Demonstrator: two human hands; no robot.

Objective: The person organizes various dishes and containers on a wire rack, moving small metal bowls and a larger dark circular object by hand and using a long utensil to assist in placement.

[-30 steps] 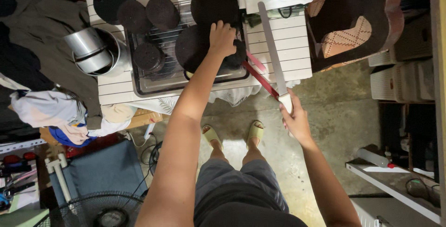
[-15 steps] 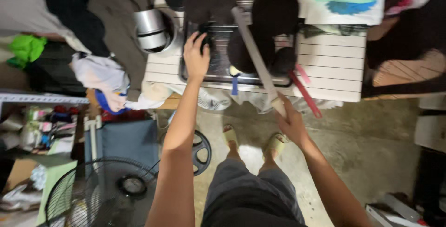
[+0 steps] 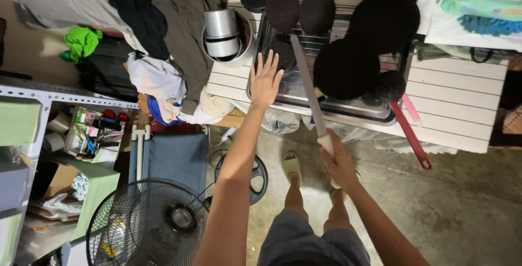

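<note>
Fingers of the left hand (image 3: 265,81) spread flat on the metal tray (image 3: 348,111) at upper centre, steadying it, while the right hand (image 3: 338,160) clamps the long knife (image 3: 305,78) angled over the dark round cakes (image 3: 345,70).

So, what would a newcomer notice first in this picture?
First, the long knife that the right hand grips, its blade reaching over the metal tray on the white table. Next, the dark round cakes on that tray, with the left hand spread open at its left edge.
</note>
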